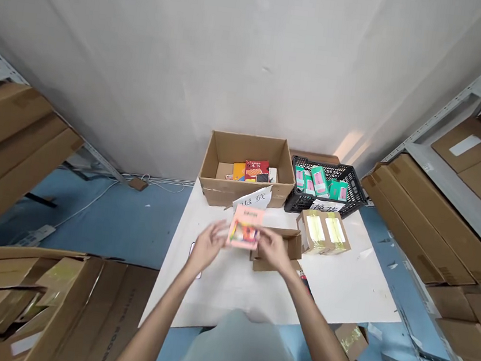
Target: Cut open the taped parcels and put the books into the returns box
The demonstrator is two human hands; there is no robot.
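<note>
A pink book with a colourful cover is held up over the white table, blurred by motion. My right hand is closed on its right edge. At its left edge is my left hand, fingers curved and slightly apart, seemingly just off the book. Partly behind my right hand, a small open cardboard box sits on the table. Beyond the book stands a large open carton with red and yellow books inside and a handwritten paper sign at its front.
A black crate holds green and pink packages. Two taped boxes stand before it on the white table. A phone-like object lies partly behind my left wrist. Shelves with cartons are at right; a large carton is at left.
</note>
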